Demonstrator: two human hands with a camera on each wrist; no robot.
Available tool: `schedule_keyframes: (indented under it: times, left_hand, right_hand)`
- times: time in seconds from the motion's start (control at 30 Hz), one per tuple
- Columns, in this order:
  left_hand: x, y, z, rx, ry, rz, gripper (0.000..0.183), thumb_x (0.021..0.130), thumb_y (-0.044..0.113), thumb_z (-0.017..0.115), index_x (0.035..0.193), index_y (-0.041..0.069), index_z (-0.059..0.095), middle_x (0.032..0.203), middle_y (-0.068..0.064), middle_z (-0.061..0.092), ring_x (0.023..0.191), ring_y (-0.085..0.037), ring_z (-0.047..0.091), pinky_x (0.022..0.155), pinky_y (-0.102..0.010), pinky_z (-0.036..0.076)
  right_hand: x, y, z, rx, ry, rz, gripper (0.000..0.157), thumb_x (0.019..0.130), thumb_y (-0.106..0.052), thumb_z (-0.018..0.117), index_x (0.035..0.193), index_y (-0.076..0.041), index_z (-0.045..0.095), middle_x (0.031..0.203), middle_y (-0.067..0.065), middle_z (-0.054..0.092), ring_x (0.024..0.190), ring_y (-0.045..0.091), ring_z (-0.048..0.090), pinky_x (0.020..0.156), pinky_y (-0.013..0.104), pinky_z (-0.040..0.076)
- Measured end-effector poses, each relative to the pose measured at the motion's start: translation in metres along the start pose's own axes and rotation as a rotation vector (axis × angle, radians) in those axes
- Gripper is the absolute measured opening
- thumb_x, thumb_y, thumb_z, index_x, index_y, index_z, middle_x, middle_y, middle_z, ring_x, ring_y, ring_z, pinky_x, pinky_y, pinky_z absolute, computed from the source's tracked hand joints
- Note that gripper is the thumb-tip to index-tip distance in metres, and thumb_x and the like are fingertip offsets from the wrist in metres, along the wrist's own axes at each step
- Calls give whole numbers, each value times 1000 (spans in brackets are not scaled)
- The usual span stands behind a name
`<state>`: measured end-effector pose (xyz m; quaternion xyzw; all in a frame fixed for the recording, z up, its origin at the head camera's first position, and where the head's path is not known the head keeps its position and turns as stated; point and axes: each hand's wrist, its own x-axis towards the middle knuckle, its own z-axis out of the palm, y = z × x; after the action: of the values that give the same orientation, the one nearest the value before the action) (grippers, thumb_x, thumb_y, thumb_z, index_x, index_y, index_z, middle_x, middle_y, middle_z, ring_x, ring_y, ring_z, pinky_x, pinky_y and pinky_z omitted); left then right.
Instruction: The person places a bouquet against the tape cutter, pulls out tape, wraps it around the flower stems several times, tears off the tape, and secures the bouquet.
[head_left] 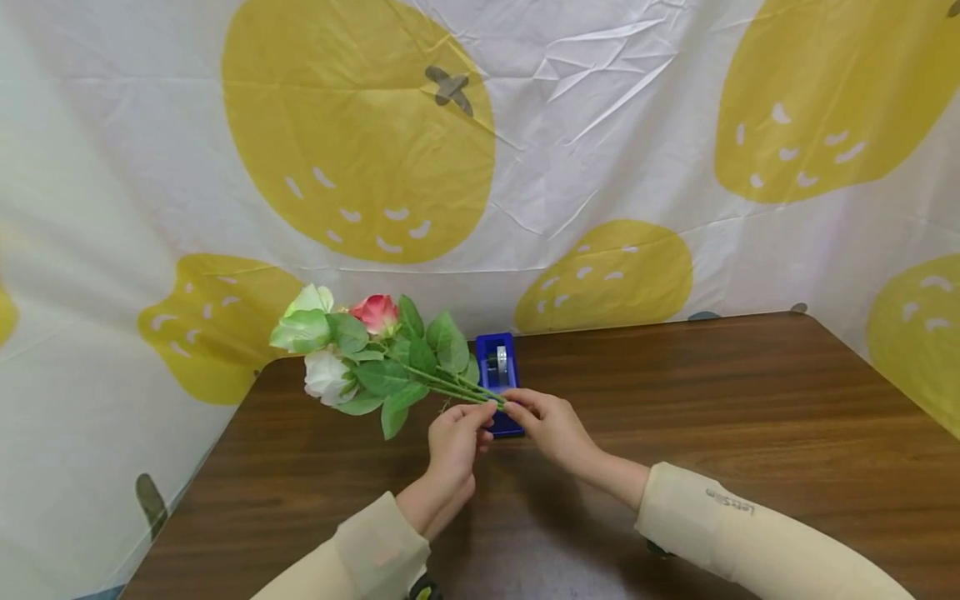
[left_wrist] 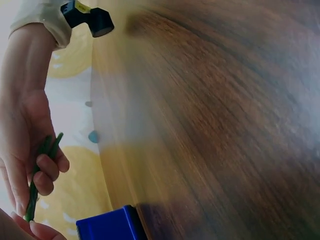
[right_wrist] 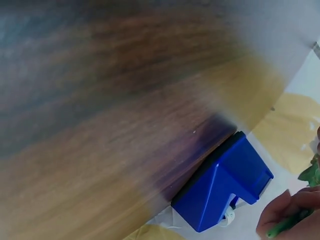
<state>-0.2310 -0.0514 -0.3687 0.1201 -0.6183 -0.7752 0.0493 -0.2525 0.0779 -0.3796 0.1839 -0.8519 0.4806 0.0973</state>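
Note:
Several artificial roses with green leaves lie across the air to the left in the head view: a pinkish-red rose point(head_left: 377, 313), a white rose point(head_left: 327, 377) and a pale greenish-white rose point(head_left: 302, 327). Their green stems point(head_left: 442, 385) run together toward my hands. My left hand point(head_left: 452, 446) pinches the stems between thumb and fingers. Close beside it, my right hand point(head_left: 558, 429) grips them near their lower ends, which stick out past the fingers in the left wrist view. Behind and below the hands stands a blue tape dispenser point(head_left: 485, 345) with a tape roll point(head_left: 502, 363), partly covered by them.
A dark brown wooden table point(head_left: 712, 392) lies under the hands. A white cloth with yellow fruit prints point(head_left: 360, 125) hangs behind it and at its sides. Dark camera mounts point(left_wrist: 97, 22) sit at the sleeves.

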Motion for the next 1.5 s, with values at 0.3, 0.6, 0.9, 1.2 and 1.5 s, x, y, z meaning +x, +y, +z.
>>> schedule_keyframes:
  times: [0.3, 0.6, 0.9, 1.2, 1.5]
  left_hand:
    - [2, -2, 1, 17, -5, -2, 20, 79, 11, 67, 63, 11, 57, 56, 5, 54, 41, -3, 47, 44, -17, 37]
    - [-9, 1, -10, 117, -117, 60, 20, 82, 20, 68, 85, 0, 62, 64, 6, 56, 47, -4, 50, 47, -18, 41]
    - [-2, 19, -36, 1091, -209, 1265, 32, 67, 25, 79, 91, 8, 67, 85, -1, 64, 78, -18, 56, 71, -30, 43]
    - [23, 24, -38, 1373, -266, 1625, 31, 64, 29, 82, 87, 13, 70, 89, 4, 67, 83, -18, 55, 84, -35, 41]
    - [26, 22, -36, 1300, -267, 1684, 12, 68, 23, 79, 73, 18, 70, 75, 8, 67, 73, -14, 57, 78, -32, 42]
  right_hand:
    - [-1, 3, -1, 55, -70, 41, 24, 91, -16, 57, 110, -4, 64, 61, 1, 52, 55, 8, 46, 52, 22, 39]
    - [2, -1, -12, 346, -181, 140, 28, 94, -12, 50, 113, 8, 56, 53, -1, 43, 44, 7, 36, 42, 20, 31]
    - [1, 0, -20, 328, -253, 121, 30, 95, -13, 48, 114, 9, 55, 52, -3, 42, 41, 5, 33, 41, 21, 30]
    - [-2, 5, -21, 351, -315, 223, 35, 96, -17, 47, 118, 9, 53, 54, -3, 42, 44, 6, 34, 43, 20, 29]
    - [-5, 2, -18, 412, -363, 304, 34, 95, -22, 48, 117, 3, 56, 57, -3, 41, 46, 6, 30, 44, 19, 24]
